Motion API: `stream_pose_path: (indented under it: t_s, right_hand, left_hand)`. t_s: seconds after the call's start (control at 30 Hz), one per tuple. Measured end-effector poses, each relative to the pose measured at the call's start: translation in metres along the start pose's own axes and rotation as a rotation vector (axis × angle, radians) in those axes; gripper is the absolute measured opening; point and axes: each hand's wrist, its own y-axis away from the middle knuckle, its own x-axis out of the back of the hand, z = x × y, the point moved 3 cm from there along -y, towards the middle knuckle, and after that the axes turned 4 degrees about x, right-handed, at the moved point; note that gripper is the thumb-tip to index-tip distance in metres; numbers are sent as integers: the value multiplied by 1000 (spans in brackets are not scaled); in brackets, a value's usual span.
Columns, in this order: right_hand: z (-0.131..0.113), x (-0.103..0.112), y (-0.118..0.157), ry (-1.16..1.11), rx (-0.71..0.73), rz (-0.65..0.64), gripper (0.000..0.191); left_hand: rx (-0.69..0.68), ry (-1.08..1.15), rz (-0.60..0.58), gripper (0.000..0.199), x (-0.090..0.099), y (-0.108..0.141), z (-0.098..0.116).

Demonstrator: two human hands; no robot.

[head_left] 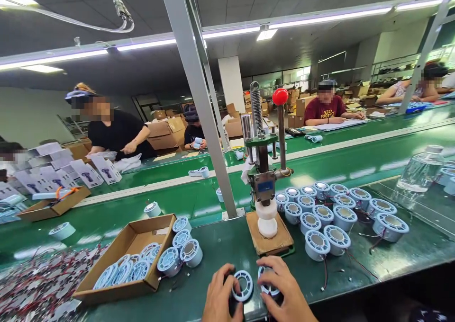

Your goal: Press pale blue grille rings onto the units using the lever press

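Note:
My left hand [221, 294] curls its fingers and thumb around the edge of a light-blue plastic ring [243, 293], whose spoked, open-centred face is turned up. Beside it, my right hand [286, 293] grips a light-blue round motor housing [266, 288], partly hidden under the fingers. The two parts are close together but apart, low over the front edge of the bench. Just beyond my hands stands a hand press [265, 187] with a red ball on its lever [280, 97]. A white round block [267, 227] sits under its ram on a cardboard-covered base.
Right of the press stand several light-blue housings [317, 244] with metal discs and trailing wires. A cardboard tray [117, 291] of blue rings lies left, near a pile of wired parts [42, 284]. A clear bottle [419, 170] stands right. People sit beyond the green conveyor [373, 147].

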Motion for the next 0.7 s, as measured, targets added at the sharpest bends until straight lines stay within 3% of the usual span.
stream_pose_path:
  t_s: [0.1,0.23,0.33,0.43,0.53,0.7]
  right_hand:
    - [0,4,4,-105,-84,69,47]
    - [-1,8,3,-166,-111,105,53]
    - [3,0,-1,-157,-149,104,62]
    - [10,-13,-3,-148,-141,90,68]
    - [17,-21,-2,-123,-80,118,72]
    - [25,-23,4,-47,-13,169,70]
  left_hand:
    - [24,52,-45,42,6,-1,1]
    - [74,103,0,55,9,-2,3]
    - [227,336,84,56,7,-7,5]
    - [222,516,120,71,4,-11,21]
    - [141,389,110,75,2,-13,44]
    - [201,251,55,72,0,-17,56]
